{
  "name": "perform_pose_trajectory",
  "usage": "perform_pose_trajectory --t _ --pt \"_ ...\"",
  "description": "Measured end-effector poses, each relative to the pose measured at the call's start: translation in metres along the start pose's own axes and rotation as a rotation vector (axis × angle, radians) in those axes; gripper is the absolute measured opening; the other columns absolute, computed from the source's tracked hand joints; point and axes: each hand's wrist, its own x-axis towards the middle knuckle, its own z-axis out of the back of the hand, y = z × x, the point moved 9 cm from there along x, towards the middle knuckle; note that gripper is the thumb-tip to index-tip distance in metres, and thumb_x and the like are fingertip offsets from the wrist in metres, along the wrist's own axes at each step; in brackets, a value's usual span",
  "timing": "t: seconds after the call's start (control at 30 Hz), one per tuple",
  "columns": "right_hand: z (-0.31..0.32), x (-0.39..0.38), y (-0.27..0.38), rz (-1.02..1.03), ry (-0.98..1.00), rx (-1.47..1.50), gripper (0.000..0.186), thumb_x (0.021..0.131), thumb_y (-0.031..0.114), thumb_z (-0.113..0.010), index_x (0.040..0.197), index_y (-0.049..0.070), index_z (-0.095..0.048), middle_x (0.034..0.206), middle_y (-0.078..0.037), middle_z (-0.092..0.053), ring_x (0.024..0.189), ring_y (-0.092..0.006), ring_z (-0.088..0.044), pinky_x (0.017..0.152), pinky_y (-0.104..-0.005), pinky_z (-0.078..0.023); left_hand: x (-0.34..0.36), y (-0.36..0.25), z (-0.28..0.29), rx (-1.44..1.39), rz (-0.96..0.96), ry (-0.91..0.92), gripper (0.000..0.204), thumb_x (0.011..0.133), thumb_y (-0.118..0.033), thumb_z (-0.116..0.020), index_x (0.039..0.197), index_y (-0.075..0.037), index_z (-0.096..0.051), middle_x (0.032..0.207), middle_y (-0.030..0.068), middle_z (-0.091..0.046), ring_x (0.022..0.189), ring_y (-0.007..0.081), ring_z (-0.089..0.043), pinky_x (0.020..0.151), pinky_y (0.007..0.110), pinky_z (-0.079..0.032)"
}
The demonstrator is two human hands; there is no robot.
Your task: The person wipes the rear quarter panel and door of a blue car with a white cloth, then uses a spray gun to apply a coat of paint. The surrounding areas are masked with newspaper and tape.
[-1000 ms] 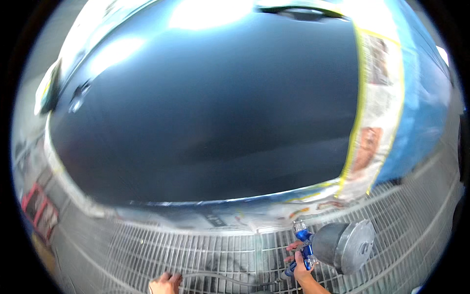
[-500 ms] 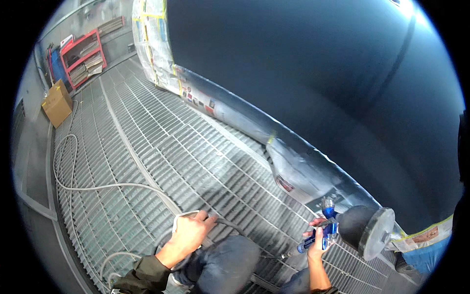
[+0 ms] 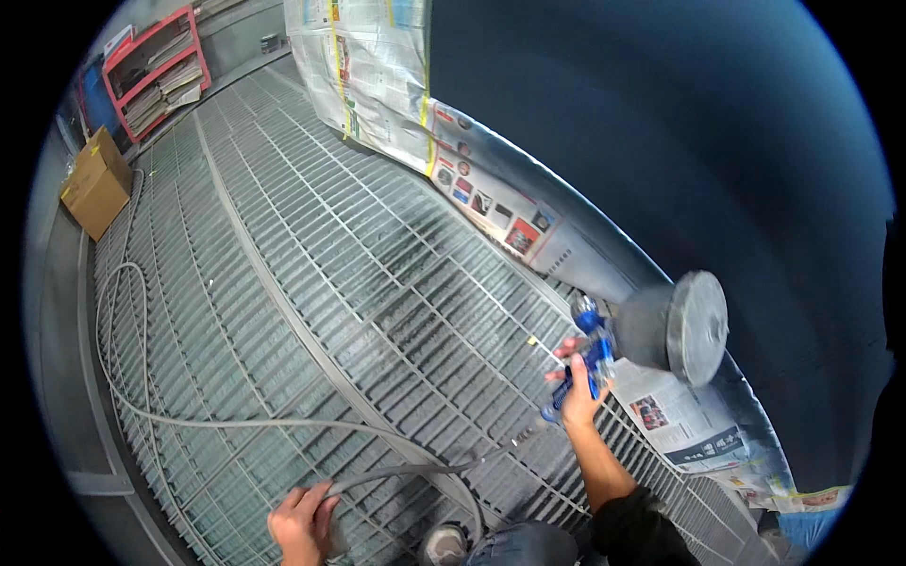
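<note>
My right hand grips a blue spray gun to the right of centre. The gun is tilted so that its dark grey paint cup, with a pale round lid, sticks out to the right. Beside it rises a large dark painted panel, bordered below by printed masking paper. A grey air hose leads from the gun's handle to my left hand, whose fingers are closed round it at the lower left.
Metal floor grating spreads under me, with more hose looped over it at the left. A cardboard box and a red rack of folded papers stand by the far left wall. My shoe shows at the bottom.
The view has shifted. My right hand with the spray gun appears higher and further left; my left hand appears lower and further left, with the hose stretched out from it.
</note>
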Motion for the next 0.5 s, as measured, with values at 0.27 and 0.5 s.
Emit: perform_pose_trajectory --t 0.27,0.5 --pt "-0.144 0.086 -0.069 -0.006 0.070 0.056 0.025 0.091 0.002 -0.053 0.116 -0.002 -0.058 0.108 -0.011 -0.065 0.090 -0.0174 -0.065 0.052 -0.0283 -0.059 -0.019 0.089 0.009 0.085 0.194 0.048 0.025 0.086 -0.012 -0.065 0.111 -0.008 -0.069 0.088 0.0206 -0.065 0.077 0.0400 -0.061 0.069 0.044 -0.050" --pt "-0.213 0.122 -0.093 -0.056 0.195 0.044 0.023 0.090 0.007 -0.059 0.111 -0.002 -0.062 0.100 -0.011 -0.067 0.082 -0.0169 -0.066 0.050 -0.0293 -0.057 -0.016 0.112 0.002 0.080 0.283 0.123 0.024 0.087 -0.011 -0.064 0.110 -0.007 -0.069 0.085 0.0196 -0.065 0.076 0.0377 -0.061 0.068 0.043 -0.049"
